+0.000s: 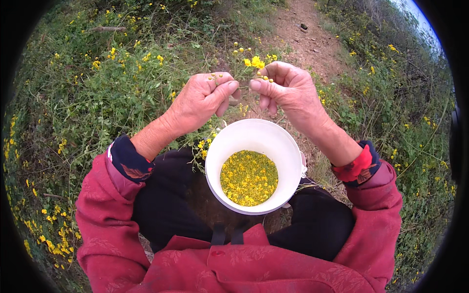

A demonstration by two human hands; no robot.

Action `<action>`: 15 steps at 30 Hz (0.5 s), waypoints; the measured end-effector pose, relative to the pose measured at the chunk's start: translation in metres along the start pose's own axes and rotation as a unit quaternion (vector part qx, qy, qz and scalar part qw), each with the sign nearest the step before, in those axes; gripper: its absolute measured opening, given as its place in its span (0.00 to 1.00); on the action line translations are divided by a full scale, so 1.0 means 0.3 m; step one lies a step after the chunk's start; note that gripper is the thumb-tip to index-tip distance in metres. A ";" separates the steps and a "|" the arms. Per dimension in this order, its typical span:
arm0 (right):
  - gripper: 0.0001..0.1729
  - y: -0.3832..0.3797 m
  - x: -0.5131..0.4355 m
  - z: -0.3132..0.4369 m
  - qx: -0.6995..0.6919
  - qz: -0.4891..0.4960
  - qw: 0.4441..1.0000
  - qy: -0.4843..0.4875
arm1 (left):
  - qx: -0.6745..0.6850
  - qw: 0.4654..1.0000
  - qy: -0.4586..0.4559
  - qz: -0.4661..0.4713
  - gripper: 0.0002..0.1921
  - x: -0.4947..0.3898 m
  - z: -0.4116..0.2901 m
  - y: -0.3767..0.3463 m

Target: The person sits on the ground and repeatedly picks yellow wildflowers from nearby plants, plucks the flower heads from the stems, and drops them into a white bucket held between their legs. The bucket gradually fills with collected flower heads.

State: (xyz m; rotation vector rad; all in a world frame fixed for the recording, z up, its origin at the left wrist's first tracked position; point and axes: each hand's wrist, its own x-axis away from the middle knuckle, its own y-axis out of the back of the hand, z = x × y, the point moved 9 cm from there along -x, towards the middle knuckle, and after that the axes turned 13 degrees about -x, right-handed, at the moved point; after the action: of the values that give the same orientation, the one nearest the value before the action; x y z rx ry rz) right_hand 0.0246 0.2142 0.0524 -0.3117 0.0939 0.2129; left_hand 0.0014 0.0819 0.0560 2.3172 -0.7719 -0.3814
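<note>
Between thumb and fingers, my left hand (205,97) pinches a thin green stem that bears round yellow-green buds (216,76). My right hand (287,88) is closed on a sprig with open yellow flowers (255,62) and several buds by the thumb tip. The two hands face each other with a small gap, and thin stems run across it. Just below them stands a white plastic bucket (220,154) between my knees. Picked yellow flower heads and green buds (249,178) cover its bottom. Part of each stem is hidden by the fingers.
Cut flowering stems (202,146) lie against the bucket's left side. Low green plants with yellow flowers (139,62) grow to the left, and more brush (395,91) grows to the right. A reddish dirt path (311,44) leads away ahead. A dead stick (109,29) lies upper left.
</note>
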 end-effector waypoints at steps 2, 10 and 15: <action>0.12 0.023 0.000 -0.016 0.016 -0.027 0.999 -0.011 | 0.006 1.000 -0.006 0.009 0.15 0.001 0.001 -0.006; 0.11 0.086 0.019 -0.096 -0.127 -0.049 0.989 -0.065 | -0.076 0.997 -0.025 -0.017 0.15 0.013 0.000 0.003; 0.15 0.120 0.038 -0.120 -0.215 -0.098 0.965 -0.111 | -0.185 0.980 -0.042 -0.055 0.14 0.015 0.006 0.026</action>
State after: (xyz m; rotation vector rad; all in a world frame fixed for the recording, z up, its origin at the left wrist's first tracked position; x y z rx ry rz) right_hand 0.0257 0.2385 0.0063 -0.7239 -0.2081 0.0669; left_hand 0.0009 0.0734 0.0595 2.0077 -0.5578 -0.6205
